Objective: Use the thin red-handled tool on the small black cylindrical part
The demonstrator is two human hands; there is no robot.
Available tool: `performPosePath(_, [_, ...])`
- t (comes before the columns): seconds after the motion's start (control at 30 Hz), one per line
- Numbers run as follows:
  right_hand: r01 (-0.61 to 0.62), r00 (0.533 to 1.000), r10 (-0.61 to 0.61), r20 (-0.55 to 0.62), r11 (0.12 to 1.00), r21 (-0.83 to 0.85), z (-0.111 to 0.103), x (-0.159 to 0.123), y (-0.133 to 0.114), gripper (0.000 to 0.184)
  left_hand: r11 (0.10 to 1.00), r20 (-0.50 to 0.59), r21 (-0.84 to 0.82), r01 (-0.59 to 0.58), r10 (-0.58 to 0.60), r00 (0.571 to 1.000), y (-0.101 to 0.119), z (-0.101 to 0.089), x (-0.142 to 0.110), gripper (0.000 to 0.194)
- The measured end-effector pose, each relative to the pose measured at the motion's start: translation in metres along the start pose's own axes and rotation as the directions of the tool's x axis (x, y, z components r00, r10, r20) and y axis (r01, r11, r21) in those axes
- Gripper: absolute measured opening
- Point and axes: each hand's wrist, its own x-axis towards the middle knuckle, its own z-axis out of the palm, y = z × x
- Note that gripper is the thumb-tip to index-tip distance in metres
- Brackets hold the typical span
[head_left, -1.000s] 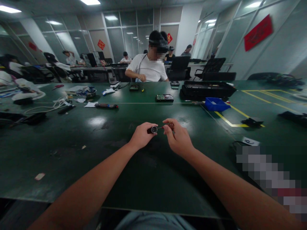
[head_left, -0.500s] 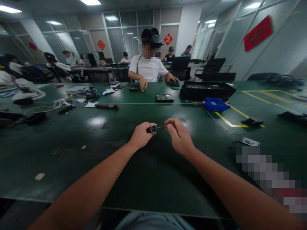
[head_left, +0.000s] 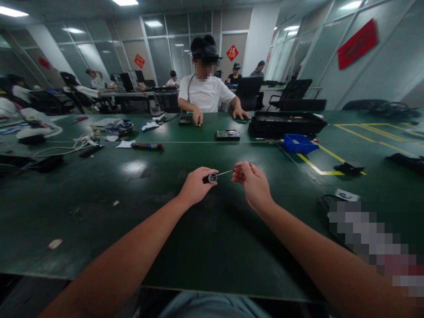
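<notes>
Both our forearms reach forward, angled inward. Our left hand [head_left: 198, 184] is closed in a grip; our right hand [head_left: 254, 182] pinches, thumb against curled fingers. Hands apart.

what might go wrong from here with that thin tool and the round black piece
The thin metal-shafted screwdriver might slip off the small black cylindrical part, since its shaft meets the silvery round end at a slant.

If it slips, the tip could poke the left hand, whose fingers wrap close beside that end.

The cylindrical part could also twist or drop, as it is held above the dark green table by the left fingers alone.
</notes>
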Motion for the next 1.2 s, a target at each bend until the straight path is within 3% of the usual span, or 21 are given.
performPosePath(0.1, [-0.058, 0.997, 0.060, -0.047, 0.998, 0.035, -0.002, 0.004, 0.003, 0.030, 1.000, 0.012, 0.021, -0.001, 0.001, 1.000, -0.002, 0.000, 0.001, 0.037])
performPosePath(0.2, [0.077, 0.995, -0.082, -0.061, 0.993, -0.085, -0.001, 0.000, -0.001, 0.028, 0.998, 0.021, 0.045, 0.035, -0.036, 0.999, -0.003, 0.000, 0.000, 0.038])
performPosePath(0.3, [0.201, 0.978, -0.208, 0.003, 0.943, -0.265, 0.001, -0.007, -0.008, 0.028, 0.998, 0.016, 0.049, 0.045, -0.045, 0.999, -0.003, 0.001, 0.000, 0.038])
performPosePath(0.57, [0.334, 0.941, -0.316, 0.120, 0.816, -0.472, 0.001, -0.016, -0.016, 0.028, 0.998, 0.021, 0.044, 0.043, -0.044, 0.999, 0.001, 0.001, 0.000, 0.036])
performPosePath(0.73, [0.342, 0.940, -0.294, 0.173, 0.794, -0.503, 0.003, -0.018, -0.024, 0.023, 0.997, 0.003, 0.037, 0.067, -0.067, 0.998, -0.002, 0.002, 0.000, 0.039])
performPosePath(1.03, [0.309, 0.949, -0.302, 0.096, 0.819, -0.484, 0.003, -0.019, -0.021, 0.026, 0.996, -0.006, 0.016, 0.086, -0.085, 0.996, -0.002, 0.002, 0.000, 0.038])
performPosePath(1.1, [0.316, 0.946, -0.302, 0.115, 0.791, -0.524, 0.002, -0.018, -0.022, 0.027, 0.996, -0.006, 0.013, 0.083, -0.083, 0.997, -0.002, 0.002, 0.000, 0.038])
performPosePath(1.2, [0.354, 0.927, -0.346, 0.145, 0.678, -0.645, 0.001, -0.019, -0.024, 0.033, 0.996, -0.004, 0.000, 0.086, -0.086, 0.996, -0.001, 0.001, -0.001, 0.038])
